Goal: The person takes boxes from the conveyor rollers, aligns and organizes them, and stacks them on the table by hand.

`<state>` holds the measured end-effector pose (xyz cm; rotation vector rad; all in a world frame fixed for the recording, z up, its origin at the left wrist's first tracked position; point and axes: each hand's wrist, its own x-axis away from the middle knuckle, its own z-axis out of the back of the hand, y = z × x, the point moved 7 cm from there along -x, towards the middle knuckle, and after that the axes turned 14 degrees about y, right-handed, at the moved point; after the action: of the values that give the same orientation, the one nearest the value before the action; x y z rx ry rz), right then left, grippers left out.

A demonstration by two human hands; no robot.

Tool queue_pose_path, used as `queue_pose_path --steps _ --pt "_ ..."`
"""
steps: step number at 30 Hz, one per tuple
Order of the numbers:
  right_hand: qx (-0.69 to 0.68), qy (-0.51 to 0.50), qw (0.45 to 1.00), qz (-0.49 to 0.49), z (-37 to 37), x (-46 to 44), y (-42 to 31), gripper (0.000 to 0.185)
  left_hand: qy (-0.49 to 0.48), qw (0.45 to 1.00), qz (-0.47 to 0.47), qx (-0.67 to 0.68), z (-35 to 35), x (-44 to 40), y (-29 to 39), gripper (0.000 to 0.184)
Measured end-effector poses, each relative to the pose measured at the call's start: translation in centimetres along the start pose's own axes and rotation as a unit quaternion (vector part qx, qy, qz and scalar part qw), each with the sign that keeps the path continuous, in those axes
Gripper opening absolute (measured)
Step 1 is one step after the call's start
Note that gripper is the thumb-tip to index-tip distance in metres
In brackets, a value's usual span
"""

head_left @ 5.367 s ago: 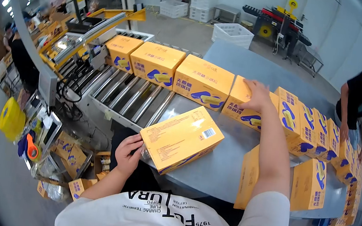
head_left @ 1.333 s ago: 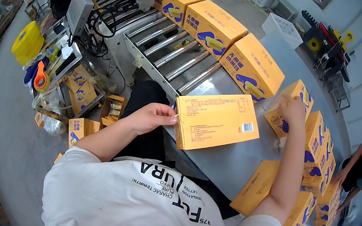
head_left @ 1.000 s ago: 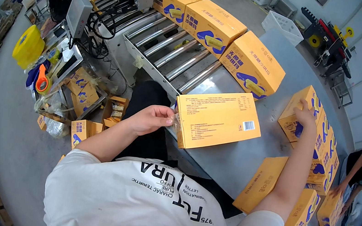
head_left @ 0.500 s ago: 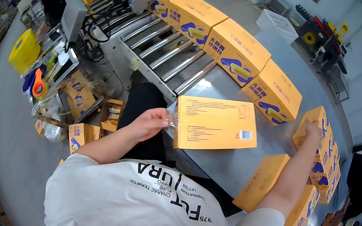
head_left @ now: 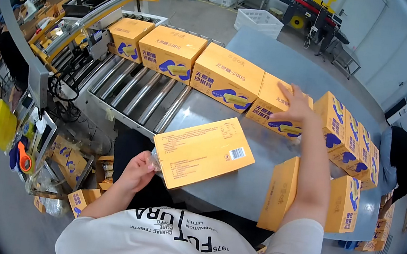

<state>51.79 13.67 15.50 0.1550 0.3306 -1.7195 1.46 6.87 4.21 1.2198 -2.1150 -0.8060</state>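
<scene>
My left hand (head_left: 138, 171) pinches a bit of clear plastic at the left end of a yellow box (head_left: 203, 153), whose printed side with a barcode faces up. My right hand (head_left: 294, 106), fingers spread, rests on the last box (head_left: 276, 99) of a row of yellow boxes. That row runs from the rollers (head_left: 138, 93) onto the grey metal table (head_left: 258, 51). To the right of the hand stand several more boxes (head_left: 330, 123) side by side. Two others, a left one (head_left: 278, 194) and a right one (head_left: 343, 205), stand near the table's front edge.
A machine with a yellow frame (head_left: 86, 19) spans the rollers at the left. Below it are a yellow tape roll (head_left: 2, 124), an orange tape dispenser (head_left: 25, 158) and cartons (head_left: 81, 201). White crates (head_left: 258, 22) are behind the table. A co-worker (head_left: 402, 160) bends over at the right.
My right hand has gone from the side-by-side boxes at the right to the row's end box, its fingers now spread. The view has swung up and right. My left hand keeps its pinch.
</scene>
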Motion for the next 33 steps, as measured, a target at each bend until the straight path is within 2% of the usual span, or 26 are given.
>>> queue_pose_path --steps 3,6,9,12,15,16,19,20,23,26,30,32,33 --pt "-0.049 0.032 0.998 0.014 -0.3 -1.4 0.3 0.117 -0.007 1.000 0.011 0.004 0.6 -0.4 -0.6 0.021" --pt "-0.034 0.068 0.997 -0.024 1.0 -1.4 0.3 0.109 -0.026 0.999 0.017 0.010 0.7 -1.1 -0.3 0.022" --pt "0.096 0.122 0.985 -0.074 3.3 -0.5 -1.1 0.105 -0.021 0.999 0.025 0.024 0.4 -1.1 -0.5 0.023" --pt "0.125 0.148 0.968 -0.161 4.8 -0.1 -3.4 0.076 -0.046 0.998 0.044 0.028 1.6 -1.8 -0.9 0.022" --pt "0.180 0.020 0.980 -0.086 -1.5 -1.8 -3.0 0.051 -0.105 0.992 0.064 0.025 2.7 -2.8 -1.5 0.020" --pt "0.141 -0.021 0.990 0.004 -0.8 0.1 -5.1 0.036 -0.116 0.991 0.069 0.024 2.7 -3.0 -1.4 0.019" --pt "0.042 -0.033 0.995 -0.081 -1.8 -2.2 0.4 0.047 -0.169 0.982 0.071 0.041 1.6 -3.2 -0.8 0.020" --pt "0.061 -0.004 0.991 -0.120 -1.5 -2.8 2.1 0.049 -0.143 0.988 0.047 0.024 1.6 -3.5 -0.6 0.020" --pt "0.061 -0.054 0.967 -0.240 -2.9 -2.4 9.4 0.051 -0.195 0.979 0.066 0.010 1.4 -3.7 -0.2 0.021" --pt "0.111 -0.016 0.946 -0.303 4.2 1.3 6.9 0.048 -0.161 0.981 0.050 -0.098 3.8 -5.1 -0.2 0.021" --pt "0.114 -0.044 0.938 -0.324 3.1 1.4 9.8 0.044 -0.166 0.957 -0.002 -0.237 2.7 -5.5 1.1 0.021" --pt "0.082 -0.045 0.949 -0.302 3.1 1.6 10.6 0.037 -0.118 0.962 0.020 -0.246 2.3 -5.2 0.8 0.020" --pt "0.041 0.019 0.963 -0.264 2.7 0.9 11.3 0.034 -0.094 0.963 0.030 -0.250 1.8 -4.8 0.7 0.020"
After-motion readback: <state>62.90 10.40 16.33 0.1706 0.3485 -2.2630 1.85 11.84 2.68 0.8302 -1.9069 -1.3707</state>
